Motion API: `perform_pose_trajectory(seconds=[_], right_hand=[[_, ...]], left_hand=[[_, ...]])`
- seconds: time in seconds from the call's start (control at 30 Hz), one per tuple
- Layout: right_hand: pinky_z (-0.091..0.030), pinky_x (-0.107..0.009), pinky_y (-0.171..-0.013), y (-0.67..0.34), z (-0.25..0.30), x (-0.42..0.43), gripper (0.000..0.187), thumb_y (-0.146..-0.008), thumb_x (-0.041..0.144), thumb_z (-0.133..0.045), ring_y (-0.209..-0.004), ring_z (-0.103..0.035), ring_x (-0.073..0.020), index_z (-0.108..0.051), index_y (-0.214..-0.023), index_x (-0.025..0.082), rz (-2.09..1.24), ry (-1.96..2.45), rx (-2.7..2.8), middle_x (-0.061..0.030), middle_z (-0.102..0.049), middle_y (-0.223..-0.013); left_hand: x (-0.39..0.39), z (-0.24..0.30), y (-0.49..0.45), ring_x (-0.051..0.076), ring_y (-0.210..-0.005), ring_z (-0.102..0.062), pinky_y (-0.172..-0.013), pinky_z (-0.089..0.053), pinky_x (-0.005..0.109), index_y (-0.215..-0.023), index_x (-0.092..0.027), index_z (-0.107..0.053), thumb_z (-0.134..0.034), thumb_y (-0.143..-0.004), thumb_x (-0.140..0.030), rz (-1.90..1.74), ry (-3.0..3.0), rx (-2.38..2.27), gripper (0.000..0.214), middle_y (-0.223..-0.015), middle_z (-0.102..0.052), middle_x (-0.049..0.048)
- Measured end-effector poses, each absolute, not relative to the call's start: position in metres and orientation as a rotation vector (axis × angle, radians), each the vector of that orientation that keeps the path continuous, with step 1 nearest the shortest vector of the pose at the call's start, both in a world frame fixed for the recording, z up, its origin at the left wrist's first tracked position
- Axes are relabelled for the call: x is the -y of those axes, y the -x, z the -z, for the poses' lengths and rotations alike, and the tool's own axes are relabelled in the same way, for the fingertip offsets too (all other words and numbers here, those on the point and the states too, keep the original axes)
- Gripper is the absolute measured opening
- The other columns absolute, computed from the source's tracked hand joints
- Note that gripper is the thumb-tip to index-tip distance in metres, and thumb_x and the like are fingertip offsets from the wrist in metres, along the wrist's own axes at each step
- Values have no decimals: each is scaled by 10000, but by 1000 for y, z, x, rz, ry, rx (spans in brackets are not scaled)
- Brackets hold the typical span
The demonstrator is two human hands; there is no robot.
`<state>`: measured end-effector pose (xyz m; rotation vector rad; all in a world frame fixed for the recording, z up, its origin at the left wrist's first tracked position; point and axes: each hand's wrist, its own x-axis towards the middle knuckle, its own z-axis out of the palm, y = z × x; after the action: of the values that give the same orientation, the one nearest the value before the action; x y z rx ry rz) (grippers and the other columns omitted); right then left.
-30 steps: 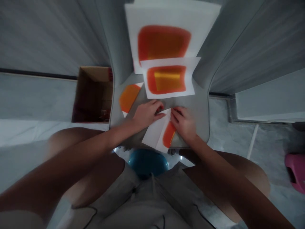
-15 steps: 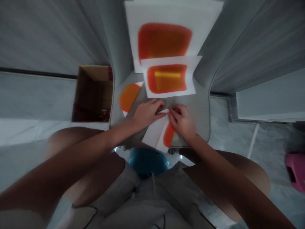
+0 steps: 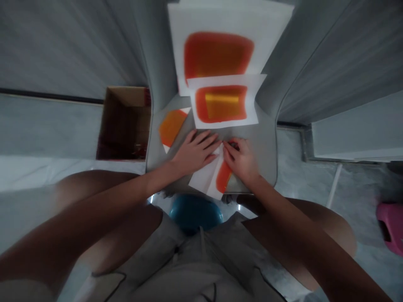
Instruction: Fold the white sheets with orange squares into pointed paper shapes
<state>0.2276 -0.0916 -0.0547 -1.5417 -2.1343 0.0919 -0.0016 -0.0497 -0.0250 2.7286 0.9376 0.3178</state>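
Left hand: the left hand (image 3: 193, 153) lies flat and palm down, its fingers (image 3: 203, 140) spread wide, with the fingertips and heel near the top edge of the folded white paper (image 3: 204, 178).
Right hand: the right hand (image 3: 241, 161) is bent, its fingers curled over the top corner of the same paper; whether they pinch it, I cannot tell.
Hands together: close, just beside each other at the paper's top corner, not clearly touching.
Folded paper: directly under and just below both hands, tilted, with an orange patch (image 3: 223, 176) showing by the right hand.
Ahead of the hands: a small white sheet with an orange-red and yellow patch (image 3: 223, 105) overlaps a larger white sheet with an orange-red patch (image 3: 217, 54).
Left of the hands: a paper scrap with an orange patch (image 3: 171, 130) lies near the left fingers.
Work surface: a grey seat (image 3: 264, 142) bears the papers and sits between the knees (image 3: 94, 188).
Box: an open cardboard box (image 3: 124, 123) stands beyond the left hand, dark inside, with small red bits at the bottom (image 3: 135, 151).
Below the hands: a round blue object (image 3: 195, 214), too dim to name.
Far right: a pink plastic object (image 3: 392, 228) on the floor, well apart from the hands.
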Motion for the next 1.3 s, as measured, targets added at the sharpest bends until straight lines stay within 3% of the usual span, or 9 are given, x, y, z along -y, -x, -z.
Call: perform_pose_trajectory(seconds=[0.23,0.63,0.83,0.93,1.13,1.3], right_hand=[[-572,-493,-885,-228,55,92,338,-1051,297,-523,-979,-613,-288,-793,-1231,203,-46,1516,2130,-155,-692,-1144],[-556,-500,-905,-228,59,91,342,-1052,315,-517,-993,-612,-299,-787,-1221,192,-79,1527,2118,-162,-687,-1141],[-552,-493,-955,-230,56,91,403,-1056,301,-494,-1058,-609,-313,-706,-1367,158,-63,1540,2163,-170,-671,-1193],[-551,-505,-956,-230,54,89,427,-1042,281,-494,-1052,-608,-317,-682,-1406,162,-92,1562,2205,-177,-658,-1204],[-551,-493,-1002,-237,57,87,412,-991,218,-526,-1100,-600,-305,-730,-1349,208,-204,1492,2172,-149,-638,-1214],[-566,-475,-980,-240,60,86,431,-950,153,-512,-1050,-617,-268,-775,-1271,271,-325,1483,2051,-112,-630,-1280]], left_hand=[[57,23,13,304,-1608,-298,-1324,-197,553,-1609,-219,-446,-393,-1111,-428,-229,-2741,-942,543,-1701,-396,98],[85,16,29,333,-1590,-339,-1338,-208,588,-1582,-217,-491,-436,-1095,-356,-276,-2665,-1075,509,-1655,-470,97],[80,13,26,292,-1570,-385,-1284,-363,463,-1650,-174,-365,-411,-1095,-324,-502,-2601,-1074,577,-1708,-371,141],[72,15,16,264,-1543,-429,-1288,-358,433,-1626,-141,-407,-386,-1106,-311,-530,-2629,-1059,547,-1663,-454,128],[64,33,7,281,-1430,-559,-1204,-461,454,-1389,-160,-679,-445,-1099,-304,-548,-2669,-1079,399,-1500,-639,99],[67,37,7,264,-1426,-571,-1220,-457,473,-1437,-184,-647,-494,-1081,-278,-609,-2698,-959,398,-1486,-654,86]])
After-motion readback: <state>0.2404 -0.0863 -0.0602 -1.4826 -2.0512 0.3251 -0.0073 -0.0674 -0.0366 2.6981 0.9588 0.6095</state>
